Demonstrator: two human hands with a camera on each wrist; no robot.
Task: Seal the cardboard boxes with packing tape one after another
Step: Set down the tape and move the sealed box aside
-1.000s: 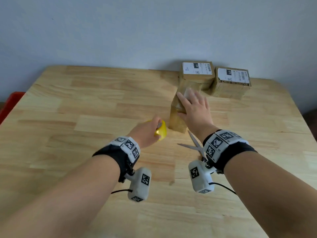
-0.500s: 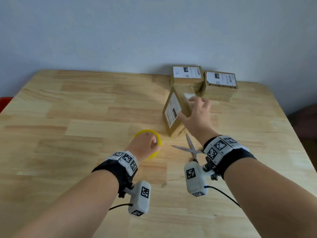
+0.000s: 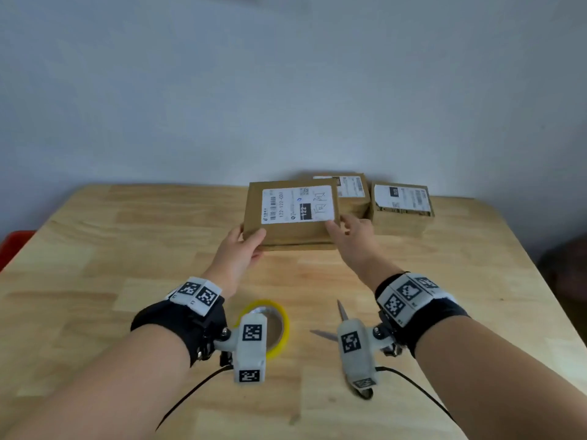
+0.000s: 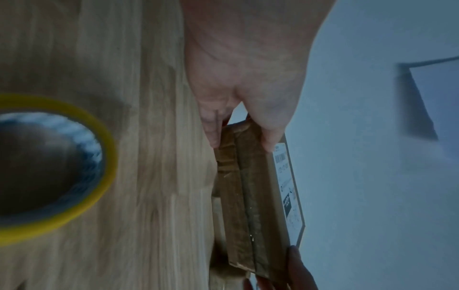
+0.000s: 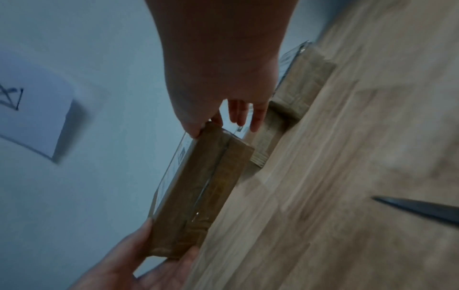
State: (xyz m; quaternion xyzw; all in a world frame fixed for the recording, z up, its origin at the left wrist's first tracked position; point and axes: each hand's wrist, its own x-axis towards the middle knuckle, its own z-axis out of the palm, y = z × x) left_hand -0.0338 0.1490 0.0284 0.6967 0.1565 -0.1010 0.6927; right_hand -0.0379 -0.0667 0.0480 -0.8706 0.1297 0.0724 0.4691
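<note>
While we look down over a pale wooden table (image 3: 127, 249) set against a plain bluish-white wall (image 3: 222, 90), a red object (image 3: 14, 246) shows past the table's left edge; what it is we cannot tell. Our landmark is the labelled cardboard box (image 3: 290, 214), held toward the table's far side. Our left hand (image 3: 239, 252) grips its left end, thumb on the top face and fingers beneath. Our right hand (image 3: 347, 233) holds its right end, thumb on the label's corner and the other fingers spread behind. In the wrist views the box's near side shows a seam running its length; whether the box touches the table we cannot tell. Just behind it, to the right, two more labelled boxes: one (image 3: 351, 193) close behind, another (image 3: 401, 208) farther right. Nearer us than the held box, a yellow-edged tape roll (image 3: 279, 325) lies flat, and open scissors (image 3: 330, 331) lie right of it.
</note>
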